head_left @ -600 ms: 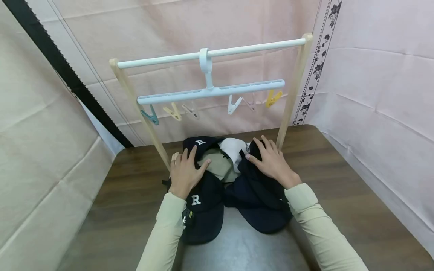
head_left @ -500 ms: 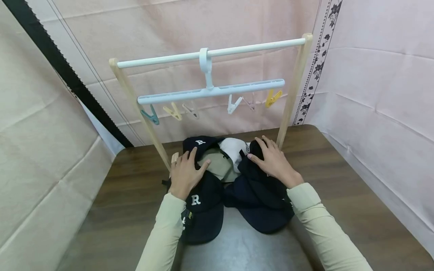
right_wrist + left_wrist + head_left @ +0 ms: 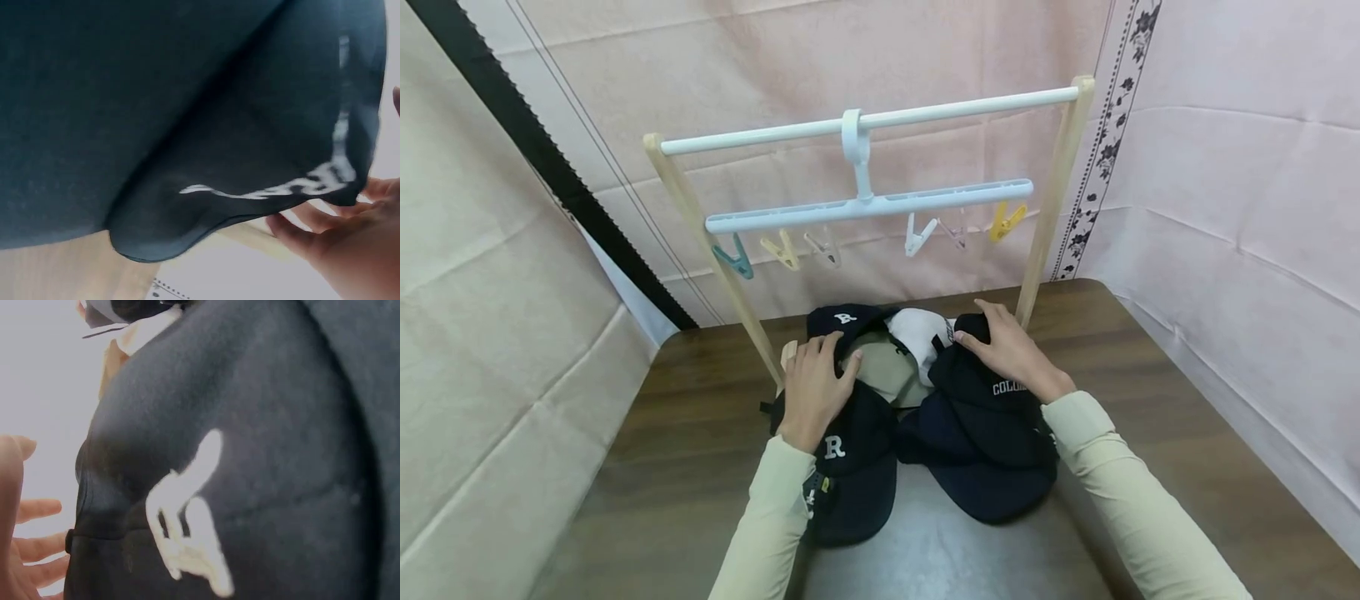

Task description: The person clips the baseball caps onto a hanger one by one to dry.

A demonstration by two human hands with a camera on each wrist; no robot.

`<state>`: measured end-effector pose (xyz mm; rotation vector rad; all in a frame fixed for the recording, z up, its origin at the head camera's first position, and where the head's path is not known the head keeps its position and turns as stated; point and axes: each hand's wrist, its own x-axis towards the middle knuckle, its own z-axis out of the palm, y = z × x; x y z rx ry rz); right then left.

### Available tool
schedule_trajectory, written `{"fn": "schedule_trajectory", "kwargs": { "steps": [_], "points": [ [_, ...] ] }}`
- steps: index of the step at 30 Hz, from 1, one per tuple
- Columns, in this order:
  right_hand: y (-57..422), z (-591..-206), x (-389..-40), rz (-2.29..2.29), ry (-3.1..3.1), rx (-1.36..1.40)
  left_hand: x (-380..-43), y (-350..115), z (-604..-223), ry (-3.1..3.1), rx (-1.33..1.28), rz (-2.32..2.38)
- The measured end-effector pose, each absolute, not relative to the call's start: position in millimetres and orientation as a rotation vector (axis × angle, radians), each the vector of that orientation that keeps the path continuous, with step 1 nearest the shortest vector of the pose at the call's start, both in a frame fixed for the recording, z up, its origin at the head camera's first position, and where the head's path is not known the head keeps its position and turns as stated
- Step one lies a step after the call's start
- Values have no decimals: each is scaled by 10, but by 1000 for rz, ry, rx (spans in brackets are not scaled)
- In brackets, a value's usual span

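Note:
Several caps sit bunched on the table below the rack. My left hand (image 3: pixel 814 387), fingers loosely extended, rests at the black cap with the white R (image 3: pixel 863 467); in the left wrist view its fingers are spread beside the crown. My right hand (image 3: pixel 1009 352) lies over the back of the black cap with white lettering (image 3: pixel 992 392), thumb apart from the fingers. That cap lies against a navy cap (image 3: pixel 928 433), and the right wrist view has fingertips along its edge. Behind sit a beige cap (image 3: pixel 883 367), a white cap (image 3: pixel 917 333) and another dark R cap (image 3: pixel 842 319).
A wooden rack (image 3: pixel 1052 204) stands over the caps. From its white bar (image 3: pixel 958 109) hangs a light blue hanger (image 3: pixel 872 204) with several clothespins (image 3: pixel 917 237). Pinkish cloth (image 3: pixel 760 67) forms the walls around the brown table (image 3: pixel 1150 400).
My right hand has shifted slightly right, uncovering white lettering on the cap beneath it. The left hand stays almost in place. The whole head view has dropped a little.

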<state>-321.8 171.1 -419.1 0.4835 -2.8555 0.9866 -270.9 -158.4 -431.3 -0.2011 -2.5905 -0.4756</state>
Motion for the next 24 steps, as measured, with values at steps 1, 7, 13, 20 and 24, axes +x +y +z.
{"fn": "schedule_trajectory", "kwargs": {
  "steps": [1,7,13,20,24],
  "points": [
    [1714,-4208,-3238,997,-2861,472,-2702,-1578,-4306,-2574,-213,-484],
    [1718,-4268,-3290,1035,-2852,439,-2681,-1519,-4289,-2535,-280,-485],
    [1734,-4318,-3299,1069,-2780,439,-2663,-1449,-4287,-2524,-311,-563],
    [1757,-4333,-3272,1105,-2686,452,-2634,-1393,-4367,-2477,-340,-741],
    [1767,-4309,-3243,1093,-2691,461,-2629,-1354,-4401,-2473,-363,-711]
  ]
}}
